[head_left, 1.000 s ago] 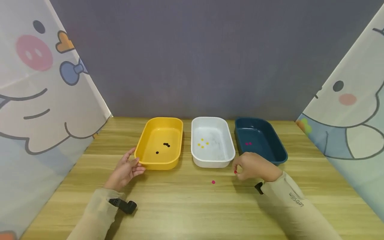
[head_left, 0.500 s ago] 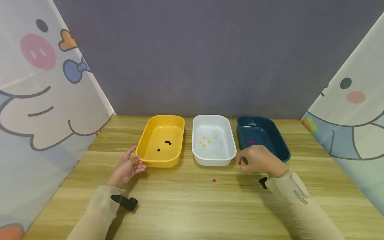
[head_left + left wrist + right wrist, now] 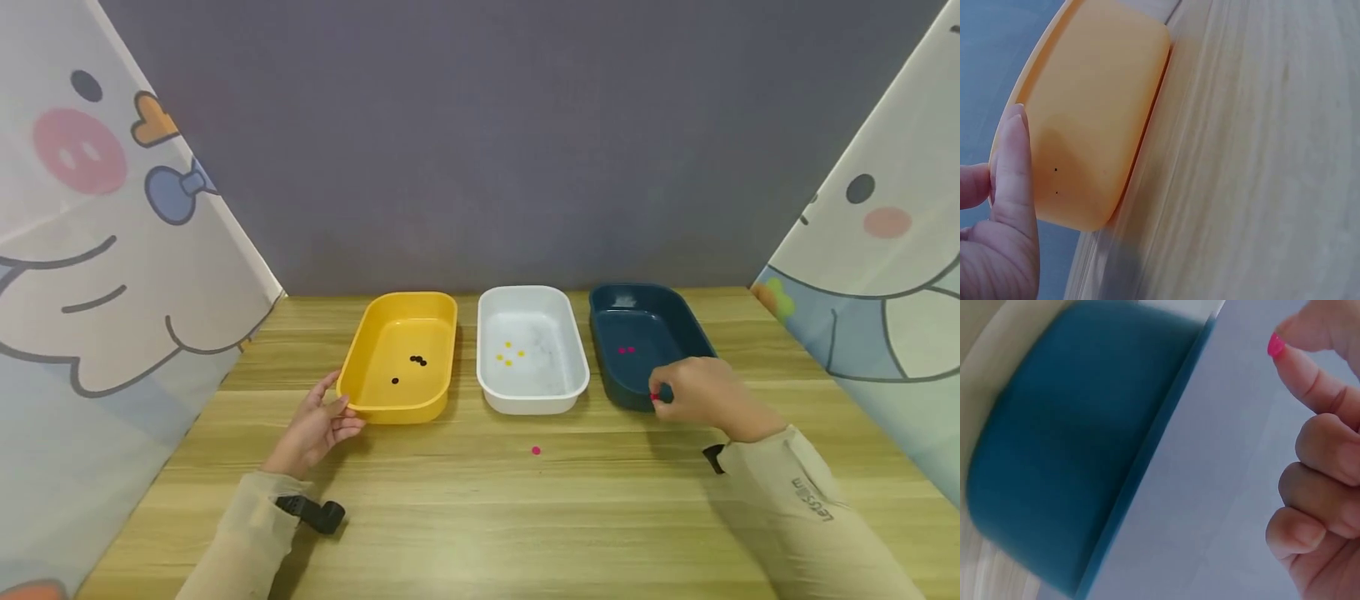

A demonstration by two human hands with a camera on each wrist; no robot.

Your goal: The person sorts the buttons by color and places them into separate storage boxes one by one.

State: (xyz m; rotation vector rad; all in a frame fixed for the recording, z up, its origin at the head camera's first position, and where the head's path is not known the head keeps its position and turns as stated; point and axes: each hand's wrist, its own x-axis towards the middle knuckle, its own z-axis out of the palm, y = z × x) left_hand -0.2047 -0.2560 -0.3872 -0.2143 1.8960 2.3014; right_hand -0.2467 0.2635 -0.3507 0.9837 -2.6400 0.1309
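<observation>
In the head view, my right hand [image 3: 701, 396] pinches a small pink button-like disc [image 3: 1275, 345] between thumb and index fingertip. That hand is at the near right rim of the dark blue tray [image 3: 626, 396], where two more pink discs [image 3: 626, 351] lie inside. The right wrist view has the pinch above the tray's rim, other fingers curled. My left hand [image 3: 311, 429] holds the near left corner of the yellow tray [image 3: 397, 414], thumb and fingers at its rim. Another pink disc [image 3: 536, 451] lies on the wooden table in front of the white tray [image 3: 532, 406].
Several black discs [image 3: 418, 359] lie in the yellow tray, and several yellow discs [image 3: 509, 363] in the white one. The three trays stand in a row on the table [image 3: 450, 517], before a grey back panel [image 3: 480, 150]. Cartoon-printed cloths flank both sides.
My right hand has lifted the pinched pink disc off the table area and carried it right, to the dark blue tray's near rim. The left hand stays at the yellow tray.
</observation>
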